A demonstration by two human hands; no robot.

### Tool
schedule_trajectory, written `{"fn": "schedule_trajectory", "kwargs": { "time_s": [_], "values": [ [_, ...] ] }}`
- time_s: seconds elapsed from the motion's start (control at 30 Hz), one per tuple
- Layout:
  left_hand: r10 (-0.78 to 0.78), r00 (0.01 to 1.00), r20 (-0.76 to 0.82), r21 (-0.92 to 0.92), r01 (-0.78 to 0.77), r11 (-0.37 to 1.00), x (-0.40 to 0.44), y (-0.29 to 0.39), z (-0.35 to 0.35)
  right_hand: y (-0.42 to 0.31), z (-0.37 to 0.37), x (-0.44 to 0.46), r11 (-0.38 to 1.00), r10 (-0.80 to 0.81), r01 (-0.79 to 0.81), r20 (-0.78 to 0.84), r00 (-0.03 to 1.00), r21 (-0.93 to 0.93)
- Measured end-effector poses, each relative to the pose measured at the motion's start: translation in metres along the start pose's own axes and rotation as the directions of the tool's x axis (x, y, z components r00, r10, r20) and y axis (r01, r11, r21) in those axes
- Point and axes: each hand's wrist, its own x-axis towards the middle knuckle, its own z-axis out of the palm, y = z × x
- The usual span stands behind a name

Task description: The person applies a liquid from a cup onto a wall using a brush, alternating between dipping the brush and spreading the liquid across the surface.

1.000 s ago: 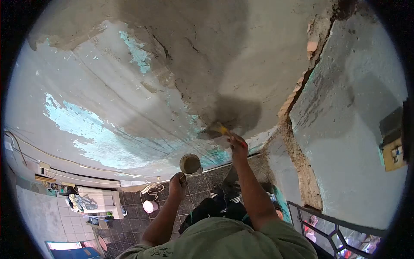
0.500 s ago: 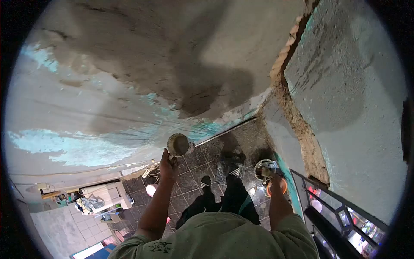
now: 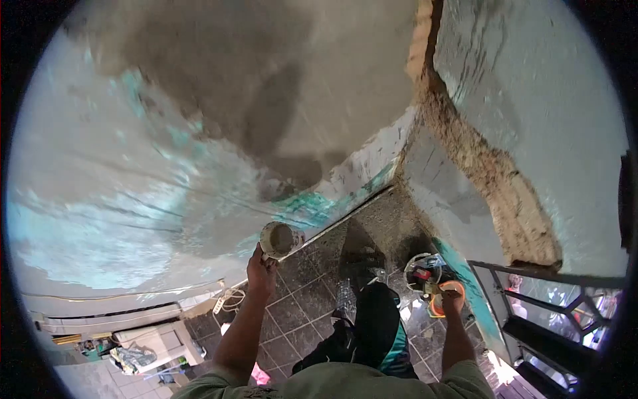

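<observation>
My left hand (image 3: 261, 274) grips a small round bucket (image 3: 278, 241) by its near side, close to the wall. Its inside is coated with a grey-brown, mortar-like material. On the right, my right hand (image 3: 453, 304) is closed on a small tan, flat thing (image 3: 433, 292), whose kind is not clear. That hand is over an orange bucket (image 3: 458, 287) on the floor. Just beyond stands a white bucket (image 3: 423, 271) with red and dark things inside.
Ahead rises a wall (image 3: 352, 73) with damp grey plaster and turquoise patches. A rough broken channel (image 3: 495, 173) runs down the right wall, above a metal-framed window (image 3: 565, 312). A white power strip (image 3: 226, 302) and a cluttered cabinet (image 3: 156, 342) are left on the tiled floor (image 3: 292, 302).
My right hand has moved from the white bucket back to the orange one. One leg has lifted or bent forward. The view has shifted; my left hand still holds the small bucket.
</observation>
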Motion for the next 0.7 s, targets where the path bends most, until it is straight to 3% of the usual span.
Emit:
{"fn": "schedule_trajectory", "kwargs": {
  "time_s": [0.07,0.1,0.17,0.2,0.23,0.27,0.37,0.4,0.43,0.47,0.5,0.53,0.57,0.67,0.7],
  "values": [
    [0.015,0.996,0.083,-0.038,-0.012,0.999,0.018,-0.034,-0.041,0.094,0.017,0.038,0.954,-0.006,0.005,0.0,1.0,-0.298],
    [0.032,0.995,0.093,-0.013,-0.031,0.999,0.023,-0.053,-0.06,0.173,0.023,0.068,0.988,0.077,-0.09,0.102,0.992,0.126],
    [0.086,0.988,0.13,0.018,-0.09,0.996,0.027,-0.093,-0.099,0.224,0.051,0.064,0.949,-0.056,0.091,0.122,0.991,-0.303],
    [0.148,0.947,0.285,-0.008,-0.152,0.988,0.039,-0.115,-0.126,0.236,0.064,0.054,0.852,-0.111,0.167,0.14,0.984,-0.495],
    [0.137,0.975,0.174,-0.012,-0.137,0.991,0.045,-0.137,-0.149,0.247,0.073,0.038,0.712,-0.153,0.224,0.164,0.975,-0.665],
    [0.12,0.991,0.059,-0.017,-0.119,0.993,0.042,-0.149,-0.157,0.266,0.079,0.022,0.656,-0.149,0.212,0.151,0.977,-0.725],
    [0.107,0.993,0.057,-0.007,-0.107,0.994,0.024,-0.179,-0.209,0.394,0.077,-0.039,0.658,-0.013,-0.009,-0.023,1.0,-0.753],
    [0.109,0.979,0.172,0.053,-0.119,0.991,0.004,-0.177,-0.222,0.453,0.076,-0.059,0.645,-0.04,-0.056,-0.107,0.993,-0.762],
    [0.061,0.997,0.038,-0.024,-0.06,0.998,-0.003,-0.179,-0.231,0.377,0.061,-0.123,0.533,0.476,-0.25,0.042,0.879,-0.808],
    [0.067,0.997,0.038,-0.041,-0.065,0.997,-0.009,-0.183,-0.245,0.407,0.065,-0.162,0.618,0.213,-0.181,-0.059,0.975,-0.765],
    [0.065,0.997,0.035,-0.056,-0.063,0.996,-0.021,-0.181,-0.25,0.423,0.065,-0.195,0.695,-0.264,0.174,-0.022,0.964,-0.697],
    [0.07,0.996,0.06,-0.02,-0.069,0.997,-0.032,-0.179,-0.26,0.443,0.057,-0.227,0.729,0.038,-0.09,-0.091,0.995,-0.679],
    [0.067,0.995,0.08,0.019,-0.069,0.997,-0.049,-0.175,-0.267,0.437,0.053,-0.251,0.72,0.152,-0.193,-0.119,0.981,-0.667],
    [0.009,0.995,0.097,-0.003,-0.009,1.0,-0.069,-0.174,-0.3,0.449,0.041,-0.299,0.726,0.256,-0.316,-0.186,0.949,-0.612],
    [0.063,0.991,0.117,0.004,-0.064,0.998,-0.075,-0.174,-0.31,0.455,0.038,-0.311,0.73,0.265,-0.334,-0.203,0.943,-0.597]
  ]
}}
